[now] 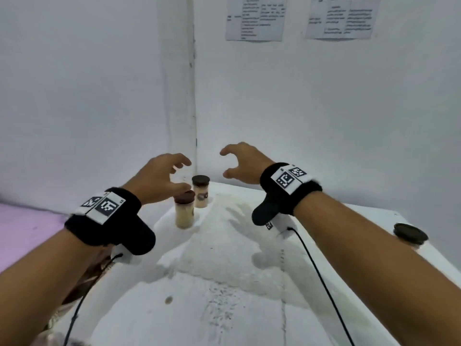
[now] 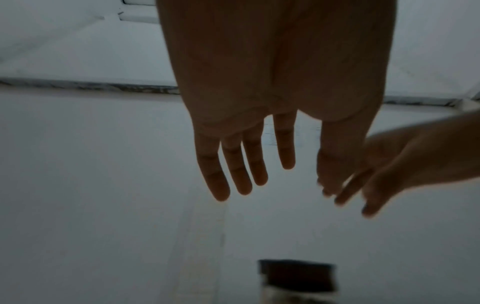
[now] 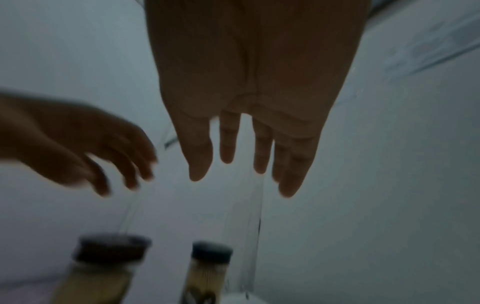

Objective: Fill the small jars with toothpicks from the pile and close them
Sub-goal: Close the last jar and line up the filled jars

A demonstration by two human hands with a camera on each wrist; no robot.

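Over the white table, both hands, left and right, hover apart above two capped jars, fingers loosely spread, holding nothing.

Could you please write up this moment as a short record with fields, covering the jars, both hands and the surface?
surface: white table in a corner of white walls
near jar: upright, filled, dark lid on
far jar: upright, filled, dark lid on, just behind the near one
third lid: dark, at the table's right edge, what is under it is unclear
left hand: above the near jar, fingers spread, holds nothing
right hand: raised, fingers spread, holds nothing
toothpick pile: none clearly visible
wall: two printed sheets
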